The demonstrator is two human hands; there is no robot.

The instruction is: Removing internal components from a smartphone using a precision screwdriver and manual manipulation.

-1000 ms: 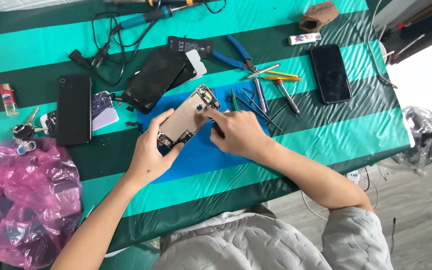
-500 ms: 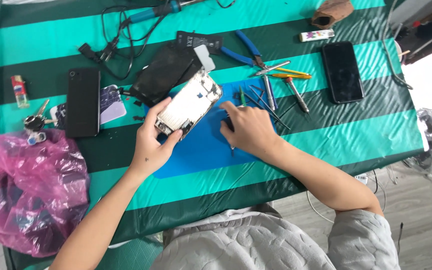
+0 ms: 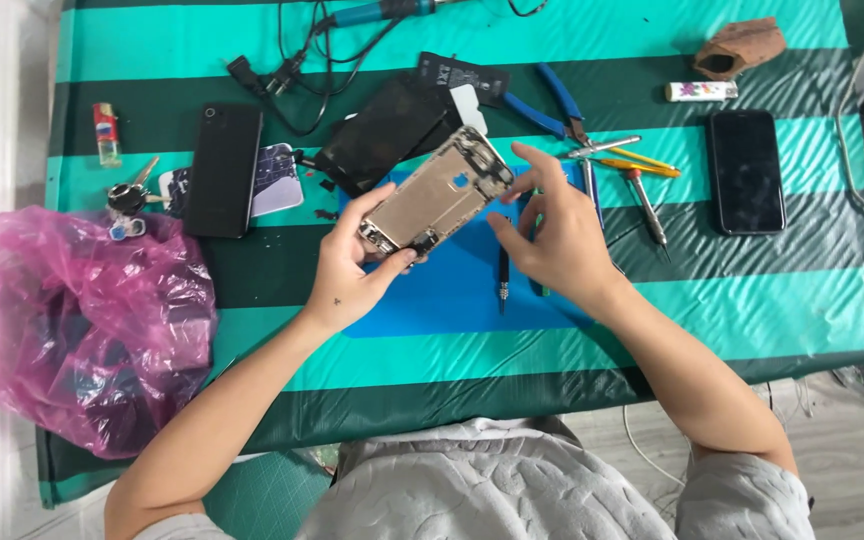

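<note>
Green-and-teal striped cloth (image 3: 752, 300) covers your work table, with a pink plastic bag (image 3: 72, 330) slumped at its left edge and a black phone (image 3: 222, 170) lying face down beside a bunch of keys (image 3: 127, 195). Since a second ago you have lifted the opened phone body (image 3: 437, 195) off the blue mat (image 3: 452, 290); it was lying flat there under both hands, and now it sits tilted in the air above the mat's upper edge. That suggests the close work on the mat has paused and you are turning the body to look it over.

Your left hand (image 3: 352, 270) holds it from below, palm up, thumb and fingers clamped on its lower left corner. Your right hand (image 3: 557, 240) has come away from the body: its fingers are spread and slightly curled, empty, hovering just beside the right edge without clearly touching it. A thin dark tool (image 3: 502, 280) lies on the mat under that hand. Further right, blue-handled pliers (image 3: 552, 105), screwdrivers (image 3: 642, 190) and a second black phone (image 3: 745, 170) rest on the cloth, well apart from your hands.
</note>
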